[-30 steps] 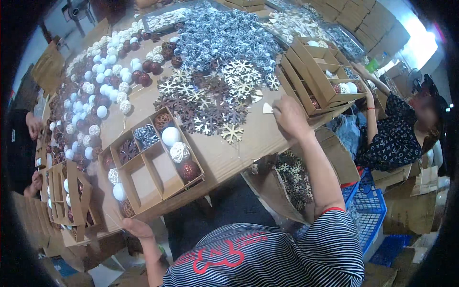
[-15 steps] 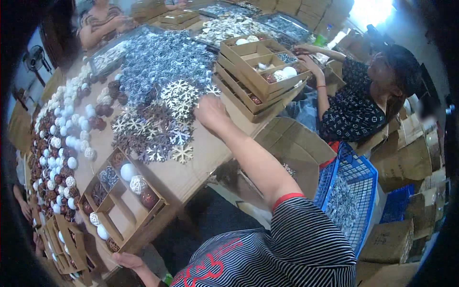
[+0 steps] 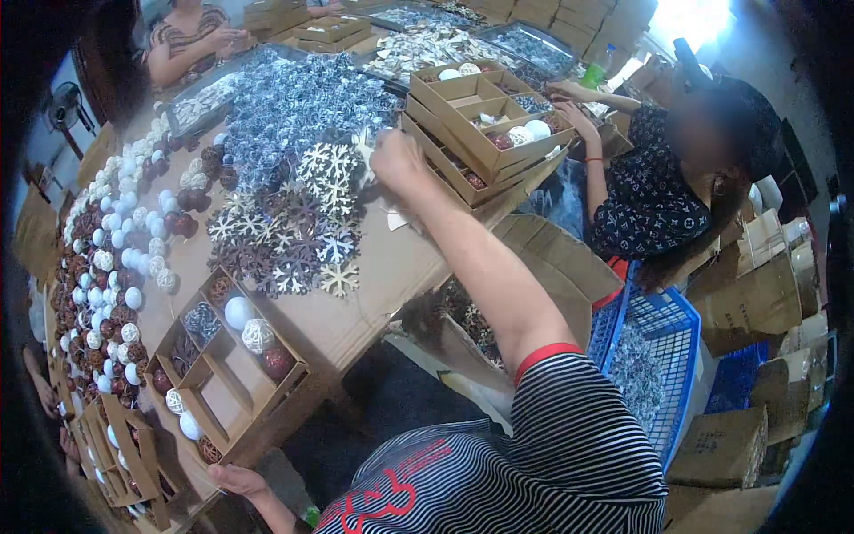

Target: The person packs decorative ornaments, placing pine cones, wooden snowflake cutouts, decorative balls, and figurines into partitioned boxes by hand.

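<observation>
Evidently, the left hand (image 3: 238,481) is held with fingers extended, unclenched, beside the near corner of the brown cardboard compartment tray (image 3: 270,408); contact cannot be told. Farther off, the right hand (image 3: 397,164) is curled at the pale, flat snowflake cutouts (image 3: 331,182); whether one is gripped cannot be told. Single pieces are best pinched by the rim, lest overlapping points be snagged.

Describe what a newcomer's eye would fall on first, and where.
Probably the silvery heap far across the table, with pale and brown snowflakes piled nearer. White and brown balls spread along the left. The right hand is beside the snowflakes; the left hand lies open near the divided box.
</observation>
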### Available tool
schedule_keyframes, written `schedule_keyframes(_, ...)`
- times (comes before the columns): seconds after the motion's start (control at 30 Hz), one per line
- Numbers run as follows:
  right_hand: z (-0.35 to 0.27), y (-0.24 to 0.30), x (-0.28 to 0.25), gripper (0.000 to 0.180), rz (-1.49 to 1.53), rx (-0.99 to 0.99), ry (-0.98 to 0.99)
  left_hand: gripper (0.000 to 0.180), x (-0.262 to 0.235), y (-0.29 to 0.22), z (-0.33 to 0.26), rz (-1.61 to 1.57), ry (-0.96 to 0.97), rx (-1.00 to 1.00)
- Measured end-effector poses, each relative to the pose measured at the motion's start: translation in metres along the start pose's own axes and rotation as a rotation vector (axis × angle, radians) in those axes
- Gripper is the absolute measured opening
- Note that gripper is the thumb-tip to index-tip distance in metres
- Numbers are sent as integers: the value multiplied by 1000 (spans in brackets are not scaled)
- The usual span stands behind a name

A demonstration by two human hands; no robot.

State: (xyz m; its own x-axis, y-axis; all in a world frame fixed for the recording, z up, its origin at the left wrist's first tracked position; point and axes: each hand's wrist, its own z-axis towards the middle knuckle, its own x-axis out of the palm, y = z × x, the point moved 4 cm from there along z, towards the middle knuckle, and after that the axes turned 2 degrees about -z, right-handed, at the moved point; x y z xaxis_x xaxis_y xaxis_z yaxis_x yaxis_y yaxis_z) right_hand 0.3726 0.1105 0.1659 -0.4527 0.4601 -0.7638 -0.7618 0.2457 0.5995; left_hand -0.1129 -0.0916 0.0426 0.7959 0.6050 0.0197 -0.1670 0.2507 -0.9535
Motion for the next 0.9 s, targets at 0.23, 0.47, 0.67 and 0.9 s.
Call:
schedule_keyframes(0.23,9,18,-57,26,-182,-240,-214,60,-70,97,4,163,-133,122)
schedule_keyframes(0.47,11,14,-78,17,5,-220,-150,72,-82,112,19,351,-67,146)
schedule_keyframes(0.67,24,8,-62,22,-43,-357,-165,66,-22,53,-3,-244,26,-202)
schedule_keyframes(0.9,14,26,-60,12,-399,-388,-21,59,-4,12,-11,46,49,-15)
